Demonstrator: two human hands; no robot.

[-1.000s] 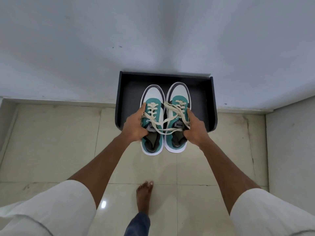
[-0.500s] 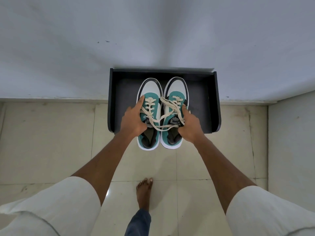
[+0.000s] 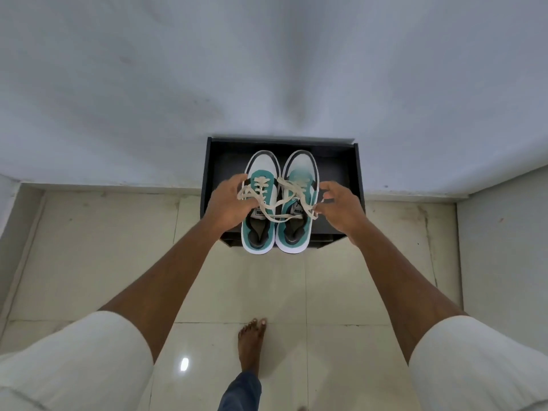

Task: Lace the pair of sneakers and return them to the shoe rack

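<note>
**Sneakers going onto the rack, laces trailing**

The teal-and-white sneakers (image 3: pixel 278 203) are sitting side by side on the black shoe rack (image 3: pixel 338 179), heels overhanging its front edge at 6 o'clock. The left hand (image 3: pixel 226 204) and right hand (image 3: pixel 341 207) are flanking them, fingers loosened and spread, though cream laces (image 3: pixel 275 206) are possibly catching on them. Pulling away while snagged could drag a shoe off.

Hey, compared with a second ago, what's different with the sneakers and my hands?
The sneakers went forward onto the black shoe rack, heels hanging over its front edge. Both hands have let go of them: the left hand and right hand have opened beside the shoes, with loose lace ends draped near the fingers. The pair stays side by side, toes to the wall, and the laces are untied as before.
</note>
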